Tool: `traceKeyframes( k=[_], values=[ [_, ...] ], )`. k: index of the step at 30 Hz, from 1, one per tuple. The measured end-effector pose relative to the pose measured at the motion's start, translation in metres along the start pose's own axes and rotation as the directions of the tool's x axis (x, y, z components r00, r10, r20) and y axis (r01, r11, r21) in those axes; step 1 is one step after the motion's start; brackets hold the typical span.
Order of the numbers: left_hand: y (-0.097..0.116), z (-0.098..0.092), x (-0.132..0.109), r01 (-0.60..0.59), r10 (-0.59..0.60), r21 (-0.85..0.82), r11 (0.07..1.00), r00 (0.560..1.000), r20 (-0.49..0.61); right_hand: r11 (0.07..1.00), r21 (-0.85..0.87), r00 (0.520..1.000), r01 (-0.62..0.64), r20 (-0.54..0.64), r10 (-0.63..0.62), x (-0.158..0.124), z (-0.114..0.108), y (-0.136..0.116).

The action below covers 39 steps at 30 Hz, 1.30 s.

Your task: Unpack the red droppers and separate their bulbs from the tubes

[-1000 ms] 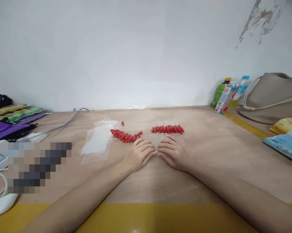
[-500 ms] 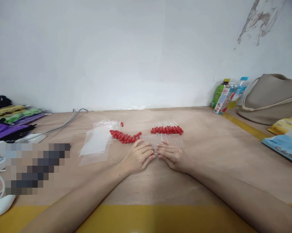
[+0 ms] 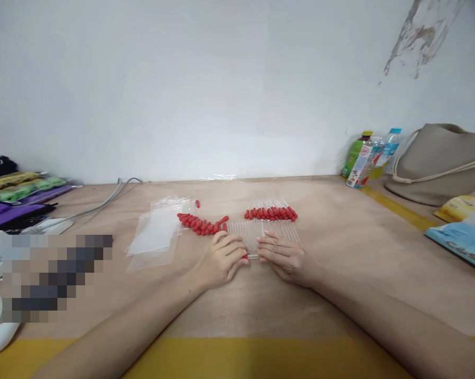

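Observation:
My left hand (image 3: 225, 257) is closed, with a red rubber bulb (image 3: 245, 257) showing at its fingertips. A clear glass dropper tube (image 3: 253, 257) runs from that bulb to my right hand (image 3: 287, 258), whose fingers are closed round the tube's other end. Just beyond both hands lies a row of clear glass tubes (image 3: 239, 231), partly covered by the fingers. Loose red bulbs (image 3: 200, 225) are heaped to the left of it. Farther back is a row of droppers with red bulbs (image 3: 271, 213) fitted, bulbs toward me. A single bulb (image 3: 197, 203) lies apart near the bags.
Clear plastic bags (image 3: 154, 234) lie left of the bulbs. At the left edge are packaged items (image 3: 20, 210) and a grey cable (image 3: 99, 202). Drink bottles (image 3: 359, 163), a grey bag (image 3: 438, 163) and a blue packet (image 3: 458, 245) stand or lie at the right.
My hands have moved slightly apart, and more of the glass tube between them now shows. The view has shifted a little.

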<state>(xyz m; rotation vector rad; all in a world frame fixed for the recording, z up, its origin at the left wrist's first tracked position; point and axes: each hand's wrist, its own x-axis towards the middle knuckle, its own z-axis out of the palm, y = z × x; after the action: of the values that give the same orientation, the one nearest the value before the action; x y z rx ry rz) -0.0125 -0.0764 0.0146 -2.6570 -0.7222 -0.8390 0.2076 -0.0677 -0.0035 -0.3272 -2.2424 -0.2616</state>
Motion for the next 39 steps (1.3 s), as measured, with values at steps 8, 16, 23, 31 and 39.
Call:
traceKeyframes(
  k=[8, 16, 23, 31, 39],
  values=[
    [-0.038, -0.023, -0.003, 0.416, -0.417, -0.038, 0.908, 0.895, -0.162, 0.869, -0.242, 0.901, -0.432, -0.143, 0.409, -0.012, -0.024, 0.030],
    [-0.100, -0.032, 0.036, 0.695, -0.731, 0.230, 0.681, 0.628, 0.268, 0.644, -0.372, 0.712, -0.668, -0.068, 0.699, -0.016, -0.023, 0.037],
    [-0.119, -0.018, 0.043, 0.696, -0.758, 0.320, 0.643, 0.520, 0.394, 0.656, -0.434, 0.756, -0.618, -0.097, 0.648, -0.016, -0.018, 0.035],
    [-0.097, -0.013, 0.052, 0.629, -0.704, 0.318, 0.709, 0.654, 0.278, 0.719, -0.388, 0.789, -0.576, -0.032, 0.614, -0.016, -0.007, 0.034],
    [-0.070, 0.025, 0.087, 0.532, -0.576, 0.222, 0.817, 0.776, 0.257, 0.687, -0.413, 0.736, -0.598, 0.056, 0.674, -0.013, -0.009, 0.028]
  ],
)
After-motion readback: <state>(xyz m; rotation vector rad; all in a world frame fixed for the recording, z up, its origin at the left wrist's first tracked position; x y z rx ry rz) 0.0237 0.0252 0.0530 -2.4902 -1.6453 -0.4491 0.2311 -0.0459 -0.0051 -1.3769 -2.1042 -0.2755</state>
